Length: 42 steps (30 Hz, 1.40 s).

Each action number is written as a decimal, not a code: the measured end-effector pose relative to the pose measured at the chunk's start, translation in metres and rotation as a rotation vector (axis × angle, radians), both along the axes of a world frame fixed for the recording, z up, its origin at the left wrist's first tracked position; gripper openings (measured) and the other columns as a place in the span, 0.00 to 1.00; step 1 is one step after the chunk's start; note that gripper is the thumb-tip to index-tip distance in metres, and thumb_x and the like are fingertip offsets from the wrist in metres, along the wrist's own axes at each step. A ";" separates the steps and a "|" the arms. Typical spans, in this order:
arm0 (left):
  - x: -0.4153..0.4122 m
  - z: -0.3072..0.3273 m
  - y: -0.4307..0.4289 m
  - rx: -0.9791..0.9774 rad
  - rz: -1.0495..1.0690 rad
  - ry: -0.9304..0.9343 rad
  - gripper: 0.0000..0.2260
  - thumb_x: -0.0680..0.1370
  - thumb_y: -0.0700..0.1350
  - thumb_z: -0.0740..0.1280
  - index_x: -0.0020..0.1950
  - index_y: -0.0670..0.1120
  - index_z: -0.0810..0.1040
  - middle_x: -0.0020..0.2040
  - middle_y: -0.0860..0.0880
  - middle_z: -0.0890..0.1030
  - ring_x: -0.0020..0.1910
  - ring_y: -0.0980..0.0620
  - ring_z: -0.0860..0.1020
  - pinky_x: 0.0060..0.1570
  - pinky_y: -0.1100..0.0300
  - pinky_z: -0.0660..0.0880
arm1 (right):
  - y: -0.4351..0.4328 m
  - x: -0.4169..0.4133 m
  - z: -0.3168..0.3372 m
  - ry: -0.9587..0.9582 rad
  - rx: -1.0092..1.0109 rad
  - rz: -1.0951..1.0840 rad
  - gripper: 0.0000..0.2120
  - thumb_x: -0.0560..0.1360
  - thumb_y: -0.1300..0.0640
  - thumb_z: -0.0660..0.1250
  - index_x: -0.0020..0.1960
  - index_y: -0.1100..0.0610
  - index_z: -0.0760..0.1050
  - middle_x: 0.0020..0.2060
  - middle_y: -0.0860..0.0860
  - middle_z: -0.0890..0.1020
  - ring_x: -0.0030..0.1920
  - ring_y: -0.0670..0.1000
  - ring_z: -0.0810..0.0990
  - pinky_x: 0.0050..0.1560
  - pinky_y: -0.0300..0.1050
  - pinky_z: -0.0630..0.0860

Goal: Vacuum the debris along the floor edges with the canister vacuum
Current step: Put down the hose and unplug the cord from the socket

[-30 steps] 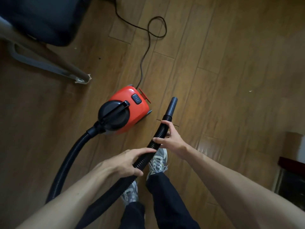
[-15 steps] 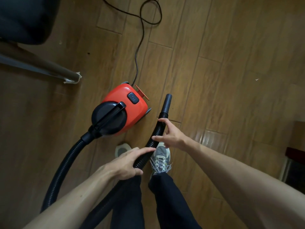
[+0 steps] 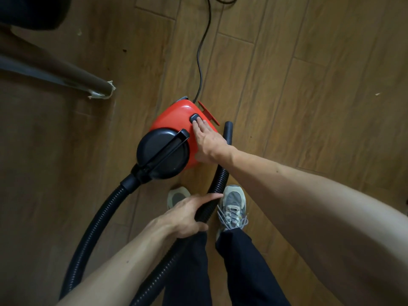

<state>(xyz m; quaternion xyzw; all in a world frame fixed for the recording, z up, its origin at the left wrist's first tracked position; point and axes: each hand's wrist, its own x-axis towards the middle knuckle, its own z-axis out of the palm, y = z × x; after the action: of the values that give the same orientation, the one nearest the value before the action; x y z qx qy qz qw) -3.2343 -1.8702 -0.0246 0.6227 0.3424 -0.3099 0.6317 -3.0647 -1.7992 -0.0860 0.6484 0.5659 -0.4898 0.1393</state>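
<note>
Red plastic canister vacuum with a round black front cap sits on the brown wood-plank floor, just above frame centre. The cap faces 7 o'clock. A thin black power cord leaves the rear and runs off toward 12 o'clock.

Right hand: palm down over the red shell, fingers straight and close together. The tips are on the dark grey oval button on top. Contact is clear; can't tell how hard it presses.

Left hand: 6 o'clock from the canister, fingers and thumb wrapped round the black ribbed hose, index finger laid along it.

Hose path: out of the front cap, loops toward 8 o'clock and goes behind the left forearm near the bottom edge. It reappears at 6 o'clock, passes through the left hand and runs up under the right wrist. Its smooth dark nozzle tube ends just beside the canister at the canister's 3 o'clock. Can't tell whether the tip touches the floor.

Grey lace-up sneakers and dark trousers at 6 o'clock, with the hose between the shoes.

Brown furniture leg with a torn pale pad at its tip, 10 o'clock.

Debris: pale fleck at 2 o'clock, well apart from the nozzle, and a dark speck at 11 o'clock.
</note>
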 end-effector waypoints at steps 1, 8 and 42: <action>0.001 -0.003 0.000 -0.007 0.000 -0.010 0.38 0.73 0.46 0.72 0.70 0.77 0.56 0.76 0.56 0.64 0.74 0.53 0.64 0.71 0.48 0.67 | 0.001 -0.003 -0.002 0.006 -0.015 -0.009 0.49 0.75 0.52 0.69 0.80 0.61 0.38 0.80 0.56 0.40 0.80 0.56 0.41 0.78 0.56 0.53; 0.011 -0.007 0.002 -0.037 -0.059 -0.056 0.35 0.76 0.43 0.71 0.75 0.67 0.58 0.76 0.52 0.63 0.75 0.52 0.60 0.73 0.54 0.61 | 0.000 -0.009 -0.005 -0.027 -0.043 -0.004 0.52 0.74 0.50 0.70 0.80 0.61 0.35 0.80 0.56 0.37 0.80 0.55 0.39 0.79 0.58 0.48; 0.010 0.010 -0.076 0.087 -0.205 0.055 0.36 0.76 0.48 0.72 0.75 0.69 0.55 0.58 0.52 0.69 0.60 0.51 0.72 0.63 0.49 0.71 | -0.200 0.037 0.009 0.436 -0.302 -1.066 0.28 0.74 0.63 0.74 0.68 0.50 0.66 0.51 0.56 0.74 0.51 0.56 0.82 0.44 0.52 0.84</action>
<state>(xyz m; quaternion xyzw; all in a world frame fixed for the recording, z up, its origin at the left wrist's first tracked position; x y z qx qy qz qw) -3.2239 -1.9467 -0.0147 0.6726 0.3071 -0.3747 0.5595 -3.0279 -1.9990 -0.0767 0.7006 0.1019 -0.6891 -0.1547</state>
